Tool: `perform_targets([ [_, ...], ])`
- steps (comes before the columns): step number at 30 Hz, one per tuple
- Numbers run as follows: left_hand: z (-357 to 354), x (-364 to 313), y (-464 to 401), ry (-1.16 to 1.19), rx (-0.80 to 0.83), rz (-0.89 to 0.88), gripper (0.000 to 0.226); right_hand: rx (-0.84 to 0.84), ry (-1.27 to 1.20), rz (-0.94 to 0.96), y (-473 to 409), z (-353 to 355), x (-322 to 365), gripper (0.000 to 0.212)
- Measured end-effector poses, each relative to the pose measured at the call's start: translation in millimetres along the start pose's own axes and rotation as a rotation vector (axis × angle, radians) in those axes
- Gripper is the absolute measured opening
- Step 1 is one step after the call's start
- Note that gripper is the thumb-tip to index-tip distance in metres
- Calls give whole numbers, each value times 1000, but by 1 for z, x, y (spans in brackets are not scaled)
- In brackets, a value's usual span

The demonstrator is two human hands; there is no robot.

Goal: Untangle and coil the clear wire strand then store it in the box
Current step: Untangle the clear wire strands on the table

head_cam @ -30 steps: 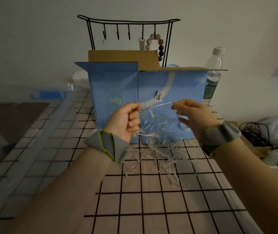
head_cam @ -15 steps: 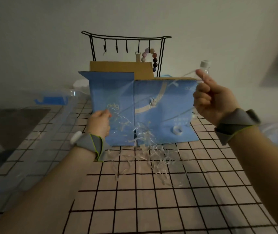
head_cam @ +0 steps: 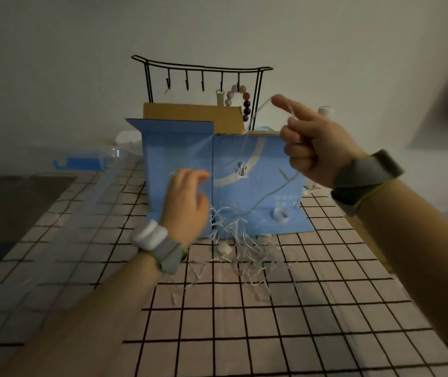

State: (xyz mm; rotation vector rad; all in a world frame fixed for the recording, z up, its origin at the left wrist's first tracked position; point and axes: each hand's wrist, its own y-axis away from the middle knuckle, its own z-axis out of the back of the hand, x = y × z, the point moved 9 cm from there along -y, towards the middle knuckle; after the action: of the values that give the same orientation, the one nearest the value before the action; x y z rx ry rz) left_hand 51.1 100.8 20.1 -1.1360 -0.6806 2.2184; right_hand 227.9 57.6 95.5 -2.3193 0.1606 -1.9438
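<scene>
Since a second ago right hand [head_cam: 316, 148] has swung up and out toward 2 o'clock, drawing one length of the clear wire strand [head_cam: 244, 240] free; left hand [head_cam: 186, 206] has dropped low near centre. Right hand: lower fingers curled, index finger stuck out, wire looped over it and pinched. Left hand: fingers loosely spread, a thin run of strand seems to pass at its fingertips, but can't tell if it's actually pinched. Bulk of the tangle lies on the checked counter [head_cam: 299, 336] just at 3 to 5 o'clock of left hand, right against the front of the blue box [head_cam: 179, 148]. Taut length runs from tangle up toward 1 o'clock into right hand. Left hand is the nearer one to the knot, so probably it pins or feeds while right pulls.
</scene>
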Motion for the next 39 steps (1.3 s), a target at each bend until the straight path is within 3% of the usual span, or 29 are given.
perform_targets([
  [3, -29, -61, 10, 332, 286, -207, 28, 184, 29, 91, -3, -36, 13, 39],
  [6, -57, -65, 19, 447, 561, -109, 15, 278, -13, 232, -3, -53, 39, 38],
  [8, -62, -54, 22, 431, 594, -43, 18, 193, -94, 285, -3, -44, 55, 36],
  [10, -60, -39, 22, 427, 583, 32, 26, 23, -145, 312, -5, -20, 58, 31],
  [13, -50, -31, 17, 567, 503, 152, 27, -121, 134, 196, -8, -1, 31, 26],
  [16, -28, -33, -1, 739, 290, 257, 30, -64, 293, -228, 3, -7, -42, 54],
  [18, -15, -37, -12, 881, 187, 295, 32, 19, 392, -304, 14, -20, -70, 59],
  [22, -11, -48, -21, 1063, 228, 369, 31, 197, 498, -163, 22, -53, -84, 27],
  [23, -10, -50, -23, 1071, 234, 366, 31, 196, 509, -124, 21, -55, -83, 29],
  [27, -2, -43, -34, 1074, 192, 350, 34, -2, 513, -32, 11, -36, -65, 9],
  [33, 20, -28, -47, 845, 30, 165, 34, -105, 312, -166, 13, -9, -75, 32],
  [36, 26, -18, -49, 778, -17, 190, 34, -74, 302, -195, 19, -8, -79, 6],
  [39, 23, -6, -45, 666, -17, 273, 27, -62, 308, -143, 20, -10, -73, 28],
])
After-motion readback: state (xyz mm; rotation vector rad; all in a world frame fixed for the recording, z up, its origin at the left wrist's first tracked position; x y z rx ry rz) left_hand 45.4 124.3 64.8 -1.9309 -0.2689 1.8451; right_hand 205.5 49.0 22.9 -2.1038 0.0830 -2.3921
